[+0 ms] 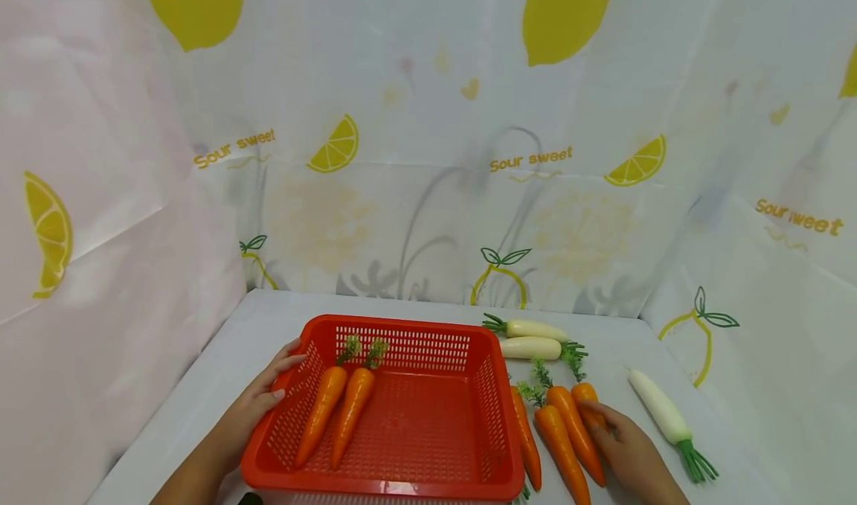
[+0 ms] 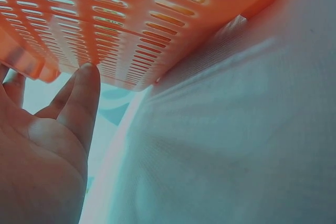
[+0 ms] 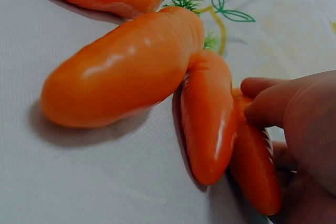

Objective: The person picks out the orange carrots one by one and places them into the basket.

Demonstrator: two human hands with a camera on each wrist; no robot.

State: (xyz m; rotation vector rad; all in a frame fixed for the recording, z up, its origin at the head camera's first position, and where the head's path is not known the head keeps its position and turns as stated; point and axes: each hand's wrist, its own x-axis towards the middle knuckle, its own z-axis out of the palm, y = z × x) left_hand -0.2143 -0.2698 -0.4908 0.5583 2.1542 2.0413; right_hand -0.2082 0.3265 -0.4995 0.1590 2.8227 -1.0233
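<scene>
My left hand (image 1: 257, 401) holds the left rim of a red plastic basket (image 1: 495, 408); in the left wrist view its thumb meets the slotted outer wall (image 2: 131, 40). Two carrots (image 1: 324, 408) with leafy green tops lie side by side along the basket's left side. Right of the basket, my right hand (image 1: 626, 445) grips the rightmost carrot (image 3: 254, 156) of a group, fingers curled over it and partly covering it. Against that carrot lies another carrot (image 3: 210, 119), with a third carrot (image 3: 121, 72) beside it. One more carrot (image 1: 527, 438) is close to the basket's right wall.
Two white radishes (image 1: 535, 330) lie behind the carrots, near the basket's back right corner. Another white radish (image 1: 659, 404) lies at the far right, green stems toward me. A lemon-printed cloth (image 1: 415, 215) hangs behind and beside the white table (image 1: 281, 304).
</scene>
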